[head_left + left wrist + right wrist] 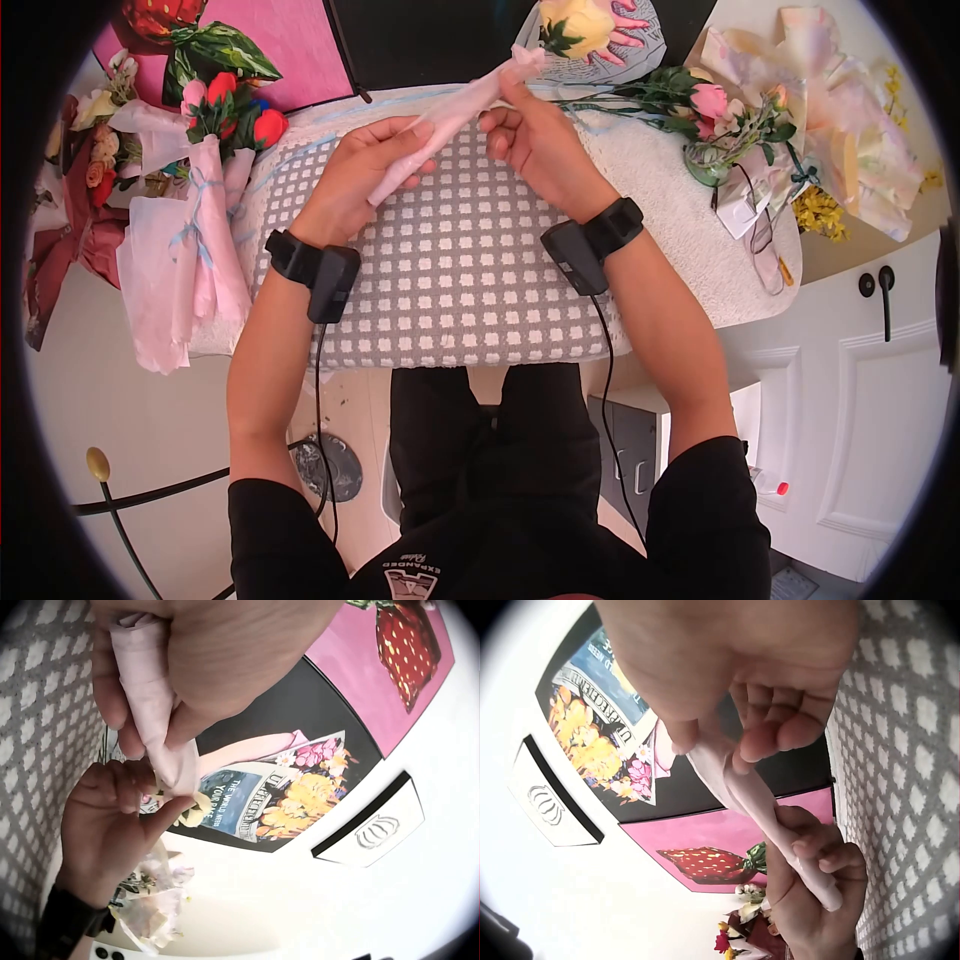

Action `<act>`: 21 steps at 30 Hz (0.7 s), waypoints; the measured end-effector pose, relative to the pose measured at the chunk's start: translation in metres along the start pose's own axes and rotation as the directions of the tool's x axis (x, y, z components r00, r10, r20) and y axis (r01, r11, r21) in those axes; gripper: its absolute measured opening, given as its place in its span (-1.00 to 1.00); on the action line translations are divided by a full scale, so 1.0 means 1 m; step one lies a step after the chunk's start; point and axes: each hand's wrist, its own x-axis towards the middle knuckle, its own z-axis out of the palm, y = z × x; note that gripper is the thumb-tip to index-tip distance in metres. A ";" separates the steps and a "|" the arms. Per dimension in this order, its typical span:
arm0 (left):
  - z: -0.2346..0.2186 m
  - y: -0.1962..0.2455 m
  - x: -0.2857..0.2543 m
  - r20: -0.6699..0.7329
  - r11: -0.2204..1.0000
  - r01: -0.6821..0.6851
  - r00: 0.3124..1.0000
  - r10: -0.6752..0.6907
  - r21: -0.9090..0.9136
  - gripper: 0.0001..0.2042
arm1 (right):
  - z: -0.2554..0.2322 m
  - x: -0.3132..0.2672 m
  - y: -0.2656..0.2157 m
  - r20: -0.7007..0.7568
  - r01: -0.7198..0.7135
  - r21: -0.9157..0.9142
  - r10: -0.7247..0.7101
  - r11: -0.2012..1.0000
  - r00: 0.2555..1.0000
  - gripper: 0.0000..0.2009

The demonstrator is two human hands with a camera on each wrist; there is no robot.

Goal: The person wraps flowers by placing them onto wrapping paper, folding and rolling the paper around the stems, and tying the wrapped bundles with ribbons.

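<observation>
A yellow rose [578, 24] with green leaves shows at the upper end of a narrow roll of pink wrapping paper [455, 115], which hides its stem. The left hand [365, 165] grips the lower part of the roll, thumb on top and fingers curled beneath. At the flower end, the right hand [548, 140] pinches the paper between thumb and forefinger, its other fingers curled loosely. In the left wrist view, the rose [196, 811] peeks out just past the right thumb. The right wrist view shows the roll [761, 814] slanting down into the left palm.
Beneath the hands lies a grey-and-white checked cushion [450, 260] on a white cloth [660, 210]. Pink-wrapped flowers [205, 230] lie on the left. Loose roses [708, 100], a glass vase [708, 163] and pale wrapping [850, 130] are on the right. Pictures stand behind.
</observation>
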 end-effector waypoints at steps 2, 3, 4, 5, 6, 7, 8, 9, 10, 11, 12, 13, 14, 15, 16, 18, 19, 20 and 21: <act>-0.001 -0.005 0.000 0.059 0.966 -0.183 0.983 0.175 0.183 -0.80 | 0.003 -0.003 -0.001 0.019 0.012 -0.039 -0.012 0.999 1.000 -0.62; 0.000 -0.005 -0.001 0.054 0.966 -0.180 0.984 0.172 0.184 -0.80 | 0.005 -0.004 0.000 0.039 0.021 -0.076 -0.018 0.997 0.999 -0.64; 0.001 -0.002 -0.003 0.060 0.946 -0.206 0.979 0.197 0.249 -0.80 | 0.004 -0.004 0.002 0.041 0.016 -0.072 -0.013 0.997 0.999 -0.64; 0.002 -0.001 -0.004 0.070 0.921 -0.233 0.972 0.222 0.311 -0.81 | 0.001 -0.003 0.002 0.049 0.034 -0.089 -0.029 0.995 0.998 -0.65; 0.002 -0.002 -0.004 0.071 0.921 -0.235 0.972 0.223 0.310 -0.81 | -0.001 -0.003 0.001 0.059 0.056 -0.109 -0.049 0.993 0.997 -0.66; 0.002 -0.003 -0.004 0.105 0.935 -0.227 0.973 0.206 0.273 -0.78 | -0.003 -0.002 0.002 0.060 0.060 -0.112 -0.053 0.992 0.997 -0.66; 0.002 -0.003 -0.005 0.138 0.946 -0.217 0.972 0.188 0.239 -0.75 | -0.005 0.000 0.005 0.091 0.070 -0.067 -0.064 0.995 0.994 -0.67; 0.005 -0.002 -0.006 0.139 0.946 -0.219 0.972 0.190 0.239 -0.75 | -0.004 0.000 0.006 0.123 0.077 -0.020 -0.074 0.997 0.990 -0.69; 0.008 0.000 -0.008 0.190 0.981 -0.134 0.976 0.107 0.137 -0.71 | -0.004 0.002 0.008 0.124 0.076 -0.019 -0.073 0.997 0.990 -0.69; 0.010 0.001 -0.011 0.248 0.999 -0.036 0.968 0.025 0.039 -0.68 | -0.004 0.003 0.010 0.178 0.065 0.001 -0.064 0.998 0.982 -0.69; 0.012 0.002 -0.015 0.246 0.999 -0.031 0.969 0.020 0.040 -0.68 | -0.003 0.002 0.011 0.230 0.053 0.019 -0.056 0.998 0.972 -0.70; 0.014 0.004 -0.018 0.288 0.999 0.034 0.957 -0.045 0.041 -0.68 | -0.002 0.000 0.013 0.228 0.051 0.020 -0.055 0.998 0.972 -0.70; 0.016 0.006 -0.018 0.330 0.995 0.095 0.938 -0.104 0.044 -0.69 | 0.000 -0.002 0.015 0.229 0.077 -0.069 -0.060 0.995 0.972 -0.69; 0.016 0.007 -0.017 0.334 0.995 0.091 0.937 -0.101 0.044 -0.69 | 0.002 -0.002 0.015 0.231 0.105 -0.158 -0.067 0.982 0.971 -0.69; 0.013 0.009 -0.016 0.377 0.993 0.101 0.919 -0.116 0.060 -0.68 | 0.002 -0.001 0.017 0.254 0.114 -0.161 -0.070 0.980 0.965 -0.68; 0.011 0.008 -0.015 0.399 0.992 0.093 0.909 -0.121 0.089 -0.65 | 0.001 0.002 0.015 0.256 0.129 -0.189 -0.078 0.974 0.964 -0.68; 0.010 0.005 -0.014 0.396 0.991 0.099 0.910 -0.127 0.090 -0.65 | 0.001 0.002 0.015 0.256 0.137 -0.213 -0.080 0.967 0.963 -0.68; 0.009 0.003 -0.013 0.377 0.993 0.099 0.919 -0.118 0.068 -0.64 | 0.001 0.001 0.016 0.254 0.132 -0.209 -0.076 0.969 0.964 -0.68; 0.009 0.002 -0.012 0.360 0.994 0.095 0.927 -0.105 0.044 -0.64 | 0.002 0.001 0.015 0.237 0.132 -0.227 -0.077 0.965 0.969 -0.69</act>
